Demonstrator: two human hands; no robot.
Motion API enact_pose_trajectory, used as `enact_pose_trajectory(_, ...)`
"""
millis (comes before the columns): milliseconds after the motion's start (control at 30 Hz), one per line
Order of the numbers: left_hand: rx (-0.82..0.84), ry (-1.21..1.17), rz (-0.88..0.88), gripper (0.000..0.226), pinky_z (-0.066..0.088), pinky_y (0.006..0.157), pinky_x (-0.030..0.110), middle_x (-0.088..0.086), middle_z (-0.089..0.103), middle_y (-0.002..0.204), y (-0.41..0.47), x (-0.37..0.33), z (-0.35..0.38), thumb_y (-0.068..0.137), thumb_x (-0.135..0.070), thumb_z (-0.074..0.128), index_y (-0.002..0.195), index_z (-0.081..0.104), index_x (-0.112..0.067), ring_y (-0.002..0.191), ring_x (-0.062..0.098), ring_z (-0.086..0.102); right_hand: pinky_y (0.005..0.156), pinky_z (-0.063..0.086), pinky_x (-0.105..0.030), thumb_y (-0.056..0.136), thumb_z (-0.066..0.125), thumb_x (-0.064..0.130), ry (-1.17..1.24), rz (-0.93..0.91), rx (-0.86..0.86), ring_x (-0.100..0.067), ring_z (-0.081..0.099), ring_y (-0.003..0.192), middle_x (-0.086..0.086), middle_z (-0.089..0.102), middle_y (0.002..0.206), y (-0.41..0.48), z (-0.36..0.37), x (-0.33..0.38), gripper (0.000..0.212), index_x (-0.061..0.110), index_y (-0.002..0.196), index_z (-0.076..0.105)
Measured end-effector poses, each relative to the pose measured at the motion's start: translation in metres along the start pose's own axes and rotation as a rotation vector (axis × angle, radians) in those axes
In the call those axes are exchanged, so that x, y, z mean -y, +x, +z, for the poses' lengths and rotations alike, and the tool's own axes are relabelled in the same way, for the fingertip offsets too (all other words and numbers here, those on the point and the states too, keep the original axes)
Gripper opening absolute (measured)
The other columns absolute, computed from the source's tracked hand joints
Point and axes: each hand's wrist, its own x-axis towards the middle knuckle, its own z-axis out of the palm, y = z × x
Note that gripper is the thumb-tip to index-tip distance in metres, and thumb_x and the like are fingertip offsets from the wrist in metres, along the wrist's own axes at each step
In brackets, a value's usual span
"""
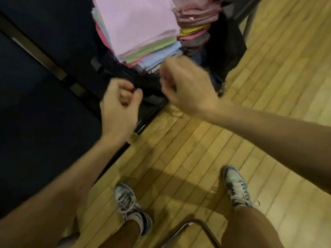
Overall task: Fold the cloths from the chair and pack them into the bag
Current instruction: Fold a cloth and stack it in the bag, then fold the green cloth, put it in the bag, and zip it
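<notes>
chair frame (189, 228): bent metal tube at the bottom edge, between the two bare legs.
shoes (129, 201): blue-and-white laced pair, planted well apart on the floor (179, 149) (pale wooden boards).
left grip (119, 104): fingers curled in, thumb tip against them, right at the bag's near rim; cannot tell whether any fabric is pinched.
right grip (188, 86): motion-blurred, fingers curled downward over the bag's opening, just in front of the stacks; cannot tell whether pinching something or pressed together on nothing.
bag (150, 85): dark, open at the top, beside a broad dark surface (35, 104) on the left; zip pulls dangling at its right corner, near the floor.
left stack (136, 27): folded cloths standing up out of the bag, pale pink on top, green, pink and blue layers below.
right stack (197, 20): dusty-pink folds over yellow and coral ones, touching the left stack's side, also in the bag.
metal leg (250, 20): grey, slanting, beyond the bag.
</notes>
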Motion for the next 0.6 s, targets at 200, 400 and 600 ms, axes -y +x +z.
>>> enact_pose_trajectory(200, 0.411, 0.152, -0.376, 0.025, 0.045, 0.061, 0.008, -0.013, 0.064, 0.077, -0.136, 0.098, 0.06, 0.096, -0.019, 0.063, 0.08, 0.055, -0.036, 0.074, -0.002, 0.06, 0.072, 0.042, -0.032, 0.101, 0.046, 0.027, 0.074, 0.096, 0.77, -0.026, 0.059, 0.106, -0.004, 0.06, 0.117, -0.127, 0.091, 0.002, 0.028, 0.017, 0.127, 0.049)
enact_pose_trajectory(400, 0.088, 0.134, -0.693, 0.008, 0.052, 0.073, 0.027, -0.003, 0.069, 0.088, -0.103, 0.256, 0.121, 0.095, -0.017, 0.06, 0.09, 0.065, -0.02, 0.084, 0.016, 0.066, 0.089, 0.048, -0.032, 0.099, 0.054, 0.025, 0.408, 0.416, 0.744, -0.024, 0.057, 0.119, -0.003, 0.055, 0.135, -0.17, 0.252, -0.012, 0.046, 0.024, 0.144, 0.041)
enact_pose_trajectory(600, 0.02, 0.703, -0.607, 0.033, 0.042, 0.08, 0.032, 0.011, 0.06, 0.131, -0.031, 0.392, 0.154, 0.096, -0.009, 0.055, 0.13, 0.056, -0.011, 0.117, 0.032, 0.058, 0.11, 0.035, -0.034, 0.104, 0.045, 0.032, 0.818, 0.627, 0.701, -0.02, 0.037, 0.141, 0.004, 0.039, 0.154, -0.209, 0.362, -0.042, 0.053, 0.034, 0.153, 0.026)
